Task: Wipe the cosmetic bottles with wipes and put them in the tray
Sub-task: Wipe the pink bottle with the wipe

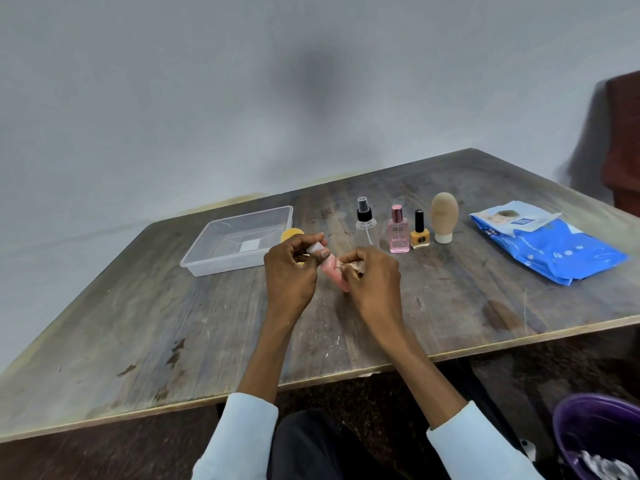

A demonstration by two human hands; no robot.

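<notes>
Above the middle of the table my left hand (291, 268) grips a small pink tube (333, 273) by its white cap end. My right hand (372, 277) pinches a crumpled wipe (351, 265) against the tube's body. A clear plastic tray (207, 259) sits to the left. Behind my hands stand a clear spray bottle (366, 226), a pink perfume bottle (399, 232), a yellow nail polish bottle (419, 232) and a beige tube (444, 216) on its white cap. A yellow round item (290, 234) shows partly behind my left hand.
A blue pack of wipes (550, 245) lies at the right of the wooden table (173, 341). A purple bin (599, 434) with used wipes stands on the floor at lower right. A dark brown object (623, 140) is at the far right edge.
</notes>
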